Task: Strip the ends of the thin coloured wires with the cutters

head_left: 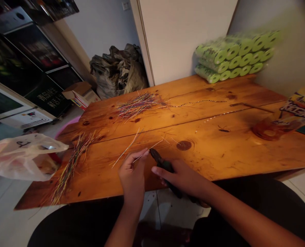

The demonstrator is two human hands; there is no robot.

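Note:
My left hand [133, 168] pinches a thin pale wire [156, 144] over the near part of the wooden table. The wire runs up and to the right from the fingertips. In my right hand [182, 176] is a pair of dark-handled pliers [165, 164], fingers wrapped round the handles. The jaws meet the wire right beside my left fingertips; whether they bite on it is too small to tell. A few loose pale wires [128, 147] lie just beyond my left hand. Further off is a bundle of coloured wires [138, 105], and another bundle [72, 164] lies at the left.
The wooden table [234, 151] carries a plastic bottle [283, 120] on its side at the right and wrapped green rolls [234, 56] at the back. A white plastic bag [21, 154] stands left. Beyond the table are a cardboard box [80, 94] and dark sacks [119, 72].

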